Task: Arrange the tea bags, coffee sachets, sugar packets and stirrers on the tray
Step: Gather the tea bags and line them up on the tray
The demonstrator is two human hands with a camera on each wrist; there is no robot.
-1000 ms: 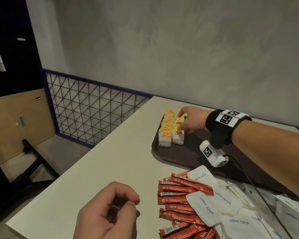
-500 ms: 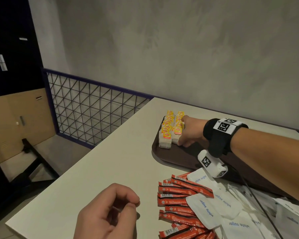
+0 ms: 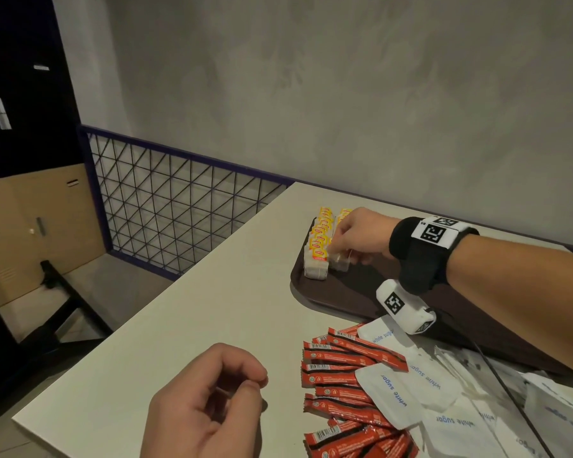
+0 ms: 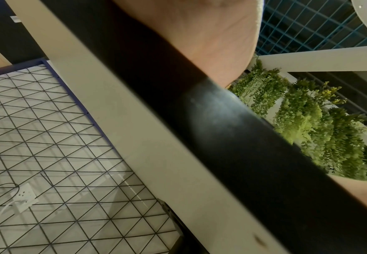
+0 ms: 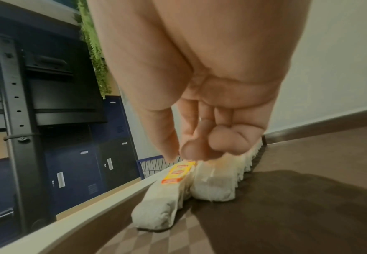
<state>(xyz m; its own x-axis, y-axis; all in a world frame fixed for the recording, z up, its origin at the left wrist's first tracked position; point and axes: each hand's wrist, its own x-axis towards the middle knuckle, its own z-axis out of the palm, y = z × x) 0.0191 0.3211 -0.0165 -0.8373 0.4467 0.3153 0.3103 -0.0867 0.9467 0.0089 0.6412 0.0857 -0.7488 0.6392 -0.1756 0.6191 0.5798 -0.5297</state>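
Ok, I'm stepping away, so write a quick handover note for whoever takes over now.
Right hand: fingertips on the right row of tea bags on the tray; a firm grip is not clear.
Left hand: loosely curled, empty, near the table edge.
Done: two tea bag rows on the tray.
Left: coffee sachets and sugar packets lie on the table; stirrers not clearly seen.

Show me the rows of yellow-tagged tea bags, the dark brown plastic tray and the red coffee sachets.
rows of yellow-tagged tea bags (image 3: pixel 319 246), head view, a yellow tag
dark brown plastic tray (image 3: pixel 341 292), head view, bare near corner
red coffee sachets (image 3: pixel 338 375), head view, middle of pile
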